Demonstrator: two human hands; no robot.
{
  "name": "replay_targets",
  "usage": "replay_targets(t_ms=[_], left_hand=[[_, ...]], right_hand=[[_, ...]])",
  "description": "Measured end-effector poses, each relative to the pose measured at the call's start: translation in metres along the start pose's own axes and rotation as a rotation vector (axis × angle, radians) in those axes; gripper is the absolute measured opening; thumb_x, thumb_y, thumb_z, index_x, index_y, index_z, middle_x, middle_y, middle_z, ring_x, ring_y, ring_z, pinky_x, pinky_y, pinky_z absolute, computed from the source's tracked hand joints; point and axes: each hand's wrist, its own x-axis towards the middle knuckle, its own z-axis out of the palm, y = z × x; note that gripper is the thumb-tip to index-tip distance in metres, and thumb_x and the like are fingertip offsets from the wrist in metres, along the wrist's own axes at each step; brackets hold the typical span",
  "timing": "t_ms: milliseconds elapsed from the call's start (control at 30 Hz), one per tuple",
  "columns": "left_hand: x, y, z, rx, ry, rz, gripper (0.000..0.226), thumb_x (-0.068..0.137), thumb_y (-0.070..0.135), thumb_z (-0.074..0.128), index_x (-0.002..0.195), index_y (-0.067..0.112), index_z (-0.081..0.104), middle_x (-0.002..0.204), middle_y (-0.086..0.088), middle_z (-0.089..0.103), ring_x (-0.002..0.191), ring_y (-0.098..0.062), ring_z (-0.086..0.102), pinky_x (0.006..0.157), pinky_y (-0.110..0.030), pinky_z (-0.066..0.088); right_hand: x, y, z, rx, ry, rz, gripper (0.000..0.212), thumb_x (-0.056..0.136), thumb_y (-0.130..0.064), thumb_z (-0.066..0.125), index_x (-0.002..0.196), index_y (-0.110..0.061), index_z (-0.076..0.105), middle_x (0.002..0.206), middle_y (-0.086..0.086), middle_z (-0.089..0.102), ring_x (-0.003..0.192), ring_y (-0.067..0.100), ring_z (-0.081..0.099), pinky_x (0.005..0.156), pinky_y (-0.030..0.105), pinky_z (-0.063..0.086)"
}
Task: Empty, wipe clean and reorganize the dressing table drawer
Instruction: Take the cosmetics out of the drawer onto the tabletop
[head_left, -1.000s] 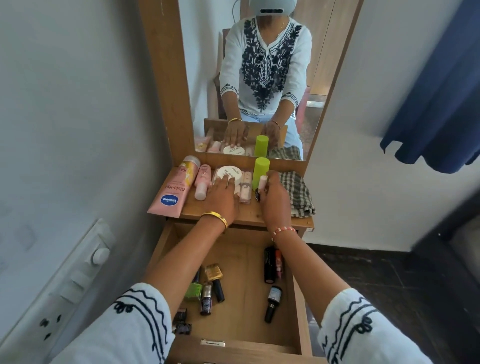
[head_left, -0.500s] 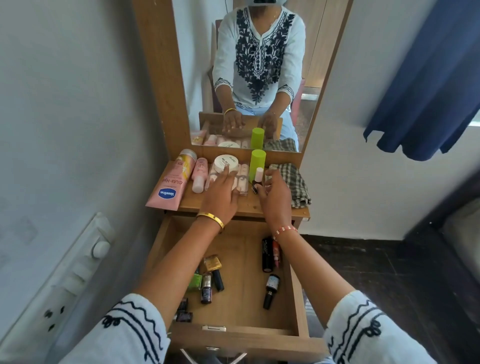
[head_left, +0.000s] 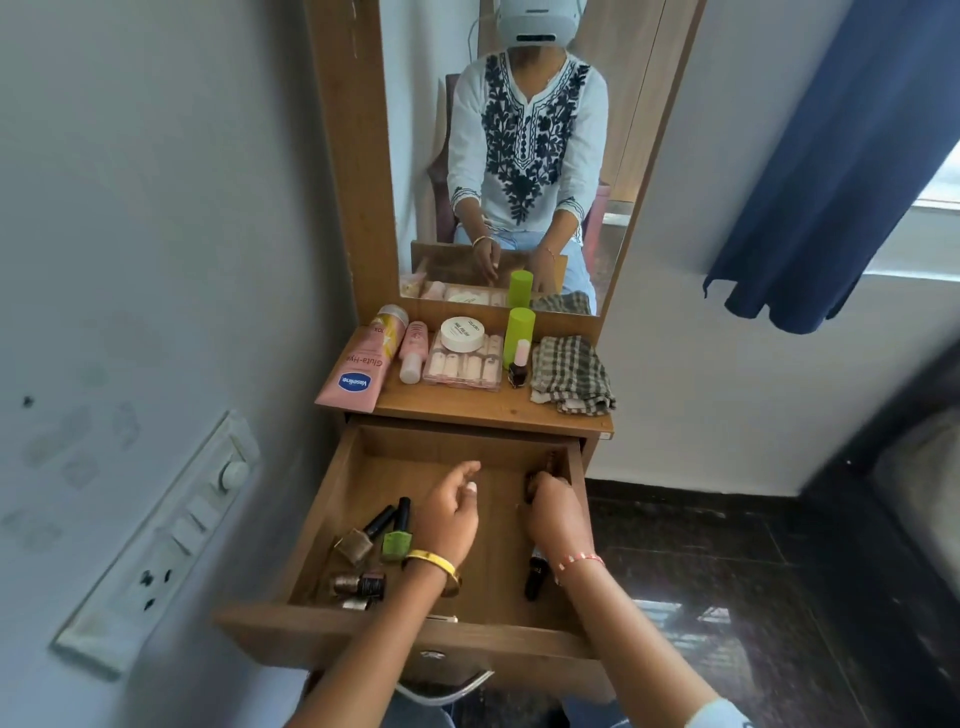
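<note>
The wooden drawer (head_left: 332, 499) stands pulled out below the dressing table top (head_left: 467, 408). My left hand (head_left: 449, 514) hovers over the drawer's middle with loosely curled fingers and holds nothing. My right hand (head_left: 553, 512) is at the drawer's right side, its fingers curled round a dark tube (head_left: 531, 482) that is mostly hidden. A black bottle (head_left: 535, 574) lies under my right wrist. At the drawer's left lie a green nail polish (head_left: 396, 538), a gold one (head_left: 357, 544) and a bronze one (head_left: 358, 584).
On the top sit a pink Vaseline tube (head_left: 358, 374), a small pink bottle (head_left: 413, 351), a clear case (head_left: 462, 369) under a white jar (head_left: 462, 332), a green cylinder (head_left: 518, 335), a nail polish (head_left: 519, 368) and a checked cloth (head_left: 569, 374). A switch panel (head_left: 156, 545) is on the left wall.
Both hands have come down from the items on the table top into the open drawer. My right hand now closes on the dark tube at the right side.
</note>
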Motion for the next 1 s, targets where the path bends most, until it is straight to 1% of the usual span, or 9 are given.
replay_targets(t_ms=[333,400,500,567,633,733,833,933,1000], left_hand=[[-0.003,-0.010,-0.011,-0.061,0.006,-0.265,0.027,0.094,0.008,0.041,0.114,0.009,0.061,0.119,-0.009,0.063,0.107,-0.022,0.059,0.080,-0.024,0.043],[-0.001,-0.013,-0.012,-0.081,0.002,-0.292,0.027,0.094,0.006,0.042,0.113,0.008,0.061,0.118,-0.009,0.063,0.102,-0.019,0.060,0.077,-0.019,0.044],[0.003,-0.018,-0.013,-0.114,-0.006,-0.326,0.028,0.093,0.004,0.041,0.113,0.005,0.061,0.107,-0.008,0.064,0.076,-0.006,0.056,0.057,-0.003,0.041],[0.004,-0.021,-0.013,-0.141,-0.025,-0.356,0.027,0.094,0.008,0.042,0.115,0.004,0.060,0.106,-0.009,0.063,0.087,-0.014,0.060,0.072,-0.011,0.047],[0.004,-0.021,-0.013,-0.178,-0.043,-0.400,0.028,0.095,0.017,0.044,0.115,0.005,0.059,0.114,-0.014,0.063,0.106,-0.026,0.060,0.094,-0.033,0.048],[0.006,-0.022,-0.012,-0.186,-0.057,-0.435,0.027,0.094,0.030,0.047,0.089,0.008,0.062,0.095,-0.019,0.064,0.100,-0.038,0.062,0.093,-0.048,0.049],[0.008,-0.023,-0.013,-0.257,-0.038,-0.478,0.026,0.092,0.028,0.051,0.082,0.005,0.059,0.093,-0.028,0.064,0.096,-0.045,0.062,0.089,-0.055,0.049],[0.006,-0.021,-0.016,-0.322,-0.012,-0.527,0.024,0.091,0.022,0.055,0.101,0.002,0.059,0.107,-0.026,0.063,0.102,-0.040,0.060,0.092,-0.054,0.048],[0.005,-0.021,-0.017,-0.329,-0.001,-0.532,0.020,0.090,0.022,0.056,0.101,0.005,0.058,0.108,-0.022,0.063,0.103,-0.038,0.060,0.092,-0.052,0.049]], right_hand=[[0.008,-0.008,0.017,-0.198,-0.005,0.003,0.039,0.094,-0.002,0.040,0.132,-0.006,0.038,0.114,0.013,0.062,0.103,0.026,0.063,0.086,0.035,0.052],[0.008,-0.009,0.017,-0.150,-0.001,0.033,0.038,0.093,-0.002,0.043,0.130,-0.006,0.039,0.114,0.013,0.061,0.103,0.026,0.062,0.085,0.036,0.052],[0.007,-0.013,0.013,0.011,-0.042,0.078,0.036,0.086,-0.007,0.058,0.120,-0.008,0.046,0.114,0.011,0.060,0.105,0.026,0.060,0.090,0.035,0.051],[0.005,-0.017,0.008,0.154,-0.094,0.083,0.036,0.080,-0.010,0.068,0.113,-0.008,0.053,0.112,0.010,0.061,0.106,0.024,0.059,0.089,0.032,0.050],[-0.001,-0.023,0.003,0.262,-0.154,0.060,0.027,0.076,-0.010,0.073,0.099,-0.010,0.059,0.103,0.009,0.065,0.098,0.021,0.062,0.081,0.028,0.050],[-0.015,-0.033,-0.004,0.456,-0.311,0.044,0.017,0.076,-0.004,0.072,0.079,-0.013,0.059,0.082,0.006,0.065,0.068,0.014,0.063,0.061,0.021,0.052],[-0.028,-0.039,-0.006,0.614,-0.447,0.051,0.012,0.080,0.001,0.067,0.090,-0.003,0.061,0.073,0.005,0.062,0.061,0.012,0.060,0.057,0.017,0.053],[-0.027,-0.037,-0.010,0.491,-0.376,0.079,0.005,0.087,-0.003,0.060,0.083,-0.001,0.062,0.080,0.010,0.063,0.066,0.015,0.061,0.062,0.021,0.057],[-0.023,-0.029,-0.015,0.083,-0.284,0.052,0.011,0.091,-0.010,0.056,0.095,-0.002,0.063,0.097,0.013,0.066,0.086,0.022,0.066,0.081,0.029,0.055]])
